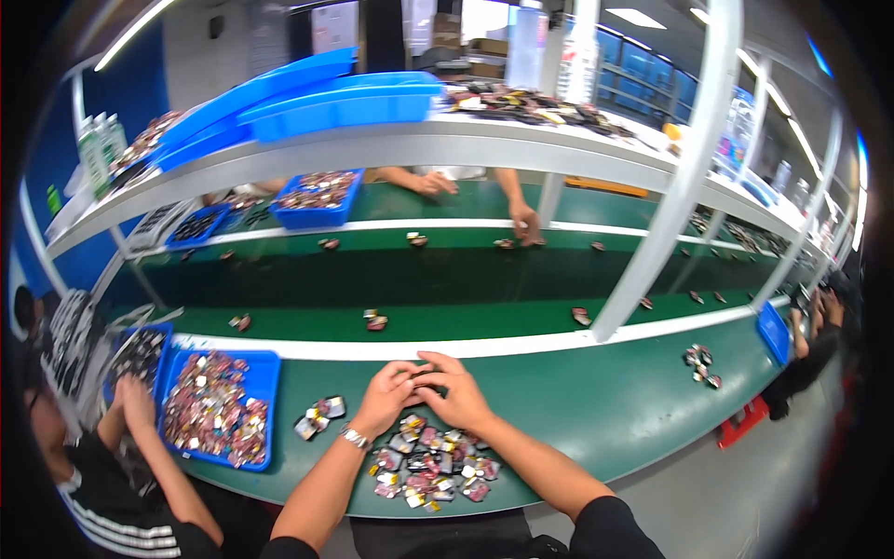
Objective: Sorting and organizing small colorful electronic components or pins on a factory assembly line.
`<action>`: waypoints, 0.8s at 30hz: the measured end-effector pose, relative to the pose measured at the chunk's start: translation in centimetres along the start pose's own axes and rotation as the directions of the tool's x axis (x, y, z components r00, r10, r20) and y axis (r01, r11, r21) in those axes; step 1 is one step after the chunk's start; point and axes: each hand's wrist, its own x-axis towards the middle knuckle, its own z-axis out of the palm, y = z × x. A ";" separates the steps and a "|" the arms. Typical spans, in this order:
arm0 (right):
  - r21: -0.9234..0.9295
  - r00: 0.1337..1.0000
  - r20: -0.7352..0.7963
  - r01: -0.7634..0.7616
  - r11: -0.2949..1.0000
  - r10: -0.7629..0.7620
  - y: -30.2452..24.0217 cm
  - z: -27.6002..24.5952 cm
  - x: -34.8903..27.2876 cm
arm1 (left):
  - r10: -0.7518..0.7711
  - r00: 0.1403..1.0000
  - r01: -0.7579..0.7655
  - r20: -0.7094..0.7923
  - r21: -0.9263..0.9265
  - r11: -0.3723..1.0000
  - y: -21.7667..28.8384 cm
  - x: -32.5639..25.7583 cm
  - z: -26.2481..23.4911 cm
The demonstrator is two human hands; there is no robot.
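Note:
My left hand [386, 396] and my right hand [453, 393] meet above the green table, fingers curled toward each other. Between the fingertips is something small and dark that I cannot make out. Just below them lies a pile of small electronic parts [430, 466], with silver, yellow, black and reddish patches. A smaller cluster of similar parts [319, 415] sits left of my left wrist, which wears a metal watch or bracelet [354, 436].
A blue tray [273, 410] full of small parts stands at the left, beside a co-worker's hands [137, 405]. Beyond a white rail [447, 349], parts lie spaced along a green belt [466, 321]. A slanted white post [666, 200] and overhead shelf [521, 140] stand ahead. Another person's hand [526, 224] reaches in across.

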 end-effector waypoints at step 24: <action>-0.330 0.955 -0.151 0.195 0.924 -0.256 -2.5 -0.9 0.5 | -0.065 0.998 0.066 0.021 -0.088 0.994 0.7 0.0 0.3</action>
